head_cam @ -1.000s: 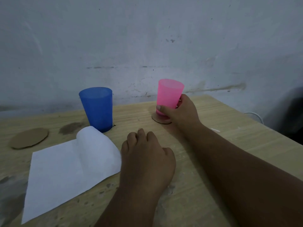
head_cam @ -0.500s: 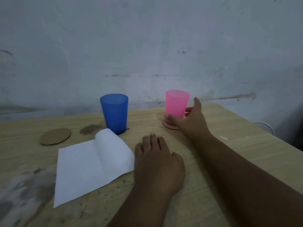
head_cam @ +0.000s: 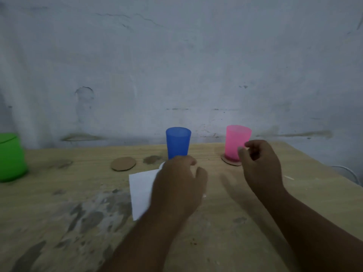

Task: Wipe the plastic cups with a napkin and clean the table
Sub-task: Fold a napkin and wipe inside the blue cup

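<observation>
A scuffed, whitewashed wall closes off the back of a pale wooden worktop (head_cam: 255, 213) blotched with dark stains. The blue cup (head_cam: 178, 143) stands upright near the wall. Everything else is placed from it.

The pink cup (head_cam: 236, 140) stands upright to its right, well apart, on a cardboard disc (head_cam: 230, 162). A second, bare cardboard disc (head_cam: 123, 163) lies just to the blue cup's left. A green tub (head_cam: 10, 158) sits far to the left, at the frame's edge. From this angle nothing can be seen inside either cup or the tub.

The white napkin (head_cam: 141, 189) lies flat on the near side of the blue cup. Its far corner reaches almost to the cup's foot and its long side runs back towards the person. The left hand (head_cam: 178, 185) lies over the napkin's right part with its fingers bent downward. Blur hides whether they pinch the sheet or only cover it.

The right hand (head_cam: 259, 163) hangs in front of the pink cup, loosely curled and holding nothing. Its thumb and fingertips overlap the cup's wall, and it is unclear whether they touch.

The coming move probably turns on this pairing. The napkin is under the left hand and the pink cup is straight ahead of the right fingers, so the right hand is better placed to take a cup. The blue cup is just beyond the left knuckles. A careless pull on the napkin could knock it over.
</observation>
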`<state>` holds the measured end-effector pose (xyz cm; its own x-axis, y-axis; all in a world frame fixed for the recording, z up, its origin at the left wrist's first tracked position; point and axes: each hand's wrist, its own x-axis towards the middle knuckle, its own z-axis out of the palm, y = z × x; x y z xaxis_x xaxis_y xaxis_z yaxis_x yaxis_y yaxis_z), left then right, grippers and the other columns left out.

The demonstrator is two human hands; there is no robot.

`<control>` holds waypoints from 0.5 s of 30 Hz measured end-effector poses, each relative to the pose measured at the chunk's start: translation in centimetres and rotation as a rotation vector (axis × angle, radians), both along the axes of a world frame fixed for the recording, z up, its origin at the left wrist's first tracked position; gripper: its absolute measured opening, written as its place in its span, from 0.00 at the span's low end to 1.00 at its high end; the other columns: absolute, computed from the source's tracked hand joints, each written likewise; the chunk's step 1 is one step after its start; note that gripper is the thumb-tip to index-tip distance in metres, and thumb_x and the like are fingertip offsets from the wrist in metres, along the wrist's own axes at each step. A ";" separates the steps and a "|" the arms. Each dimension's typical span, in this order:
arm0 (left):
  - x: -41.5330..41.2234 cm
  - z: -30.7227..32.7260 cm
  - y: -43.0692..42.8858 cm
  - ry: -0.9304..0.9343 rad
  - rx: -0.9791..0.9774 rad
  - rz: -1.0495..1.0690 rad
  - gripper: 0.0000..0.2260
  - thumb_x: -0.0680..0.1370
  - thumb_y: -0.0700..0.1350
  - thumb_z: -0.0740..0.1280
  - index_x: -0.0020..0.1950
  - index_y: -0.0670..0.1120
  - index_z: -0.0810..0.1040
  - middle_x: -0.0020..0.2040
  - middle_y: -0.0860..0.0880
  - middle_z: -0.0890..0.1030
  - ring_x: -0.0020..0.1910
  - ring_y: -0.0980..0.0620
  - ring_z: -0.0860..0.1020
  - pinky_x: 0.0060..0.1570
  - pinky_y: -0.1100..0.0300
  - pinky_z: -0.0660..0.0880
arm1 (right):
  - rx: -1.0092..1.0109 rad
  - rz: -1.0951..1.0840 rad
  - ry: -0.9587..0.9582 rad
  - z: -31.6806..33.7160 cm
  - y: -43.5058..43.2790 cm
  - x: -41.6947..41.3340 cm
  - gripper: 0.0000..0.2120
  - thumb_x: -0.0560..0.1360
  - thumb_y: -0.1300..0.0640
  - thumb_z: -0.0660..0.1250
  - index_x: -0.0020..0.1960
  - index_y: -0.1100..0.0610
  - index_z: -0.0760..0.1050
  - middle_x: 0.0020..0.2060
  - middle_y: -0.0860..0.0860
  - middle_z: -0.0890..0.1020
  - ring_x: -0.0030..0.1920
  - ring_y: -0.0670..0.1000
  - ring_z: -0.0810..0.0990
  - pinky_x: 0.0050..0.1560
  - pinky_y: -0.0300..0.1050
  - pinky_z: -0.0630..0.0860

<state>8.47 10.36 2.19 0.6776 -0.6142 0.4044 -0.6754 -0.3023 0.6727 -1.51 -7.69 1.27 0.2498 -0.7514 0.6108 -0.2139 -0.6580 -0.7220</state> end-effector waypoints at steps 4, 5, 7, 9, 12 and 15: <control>5.4 -1.1 4.8 -0.013 0.066 0.133 0.14 0.80 0.49 0.65 0.65 0.51 0.80 0.64 0.52 0.80 0.54 0.57 0.75 0.53 0.62 0.69 | 0.091 0.222 0.235 0.2 3.4 2.8 0.10 0.74 0.48 0.71 0.51 0.52 0.78 0.41 0.45 0.80 0.41 0.41 0.78 0.38 0.32 0.71; 6.3 -1.5 5.6 -0.011 0.099 0.172 0.16 0.80 0.50 0.65 0.67 0.50 0.78 0.67 0.51 0.79 0.60 0.53 0.75 0.59 0.59 0.70 | 0.114 0.243 0.257 0.0 4.1 3.6 0.12 0.73 0.48 0.72 0.53 0.52 0.78 0.42 0.45 0.80 0.42 0.42 0.78 0.40 0.35 0.72; 7.6 -2.2 6.7 0.000 0.106 0.218 0.17 0.80 0.48 0.65 0.69 0.48 0.77 0.70 0.49 0.77 0.67 0.49 0.74 0.67 0.53 0.70 | 0.166 0.263 0.294 -0.2 5.0 5.3 0.20 0.71 0.45 0.73 0.59 0.54 0.77 0.44 0.46 0.80 0.45 0.45 0.79 0.44 0.39 0.76; 8.2 -2.3 7.1 0.036 0.040 0.224 0.18 0.80 0.45 0.66 0.69 0.46 0.77 0.70 0.47 0.76 0.68 0.47 0.73 0.69 0.49 0.70 | 0.239 0.267 0.331 -0.2 5.3 6.7 0.31 0.68 0.40 0.74 0.65 0.54 0.72 0.50 0.47 0.79 0.49 0.47 0.78 0.49 0.43 0.77; 9.2 -2.4 7.0 0.090 -0.033 0.251 0.19 0.79 0.44 0.65 0.70 0.45 0.76 0.70 0.47 0.77 0.68 0.46 0.74 0.67 0.47 0.71 | 0.298 0.264 0.351 -0.2 5.1 9.6 0.43 0.65 0.36 0.75 0.72 0.54 0.66 0.59 0.49 0.77 0.53 0.48 0.77 0.52 0.45 0.75; 9.7 -3.0 6.5 0.099 -0.004 0.266 0.20 0.79 0.46 0.66 0.72 0.45 0.75 0.71 0.47 0.75 0.70 0.46 0.73 0.69 0.47 0.70 | 0.339 0.292 0.304 -0.3 4.8 12.0 0.46 0.63 0.37 0.77 0.74 0.53 0.63 0.62 0.49 0.76 0.55 0.49 0.76 0.50 0.44 0.73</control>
